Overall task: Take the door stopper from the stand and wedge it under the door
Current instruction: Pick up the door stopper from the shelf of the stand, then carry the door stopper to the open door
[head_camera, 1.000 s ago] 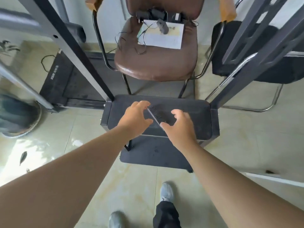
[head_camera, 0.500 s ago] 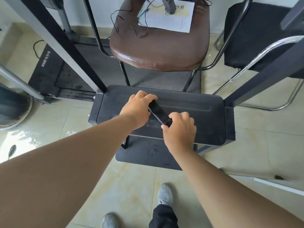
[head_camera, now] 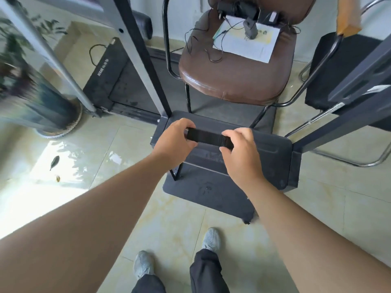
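Over the stand's black shelf (head_camera: pixel 264 157) the way is open toward 6 o'clock, where bare floor tiles (head_camera: pixel 169 218) run back to the person's shoes (head_camera: pixel 209 240). At 12 o'clock the brown chair (head_camera: pixel 234 77) crowds close behind the shelf, and slanting frame posts rise from its corners at 10 o'clock (head_camera: pixel 146 60) and 2 o'clock (head_camera: pixel 338 115). The blurred shape at 9 o'clock is probably a potted plant (head_camera: pixel 31 98), well clear of the shelf.

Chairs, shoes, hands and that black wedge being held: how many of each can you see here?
Chairs: 2, a brown chair and a black chair
Shoes: 2, left shoe and right shoe
Hands: 2, left hand and right hand, each holding one end of the door stopper
Door stopper: 1
Total: 7
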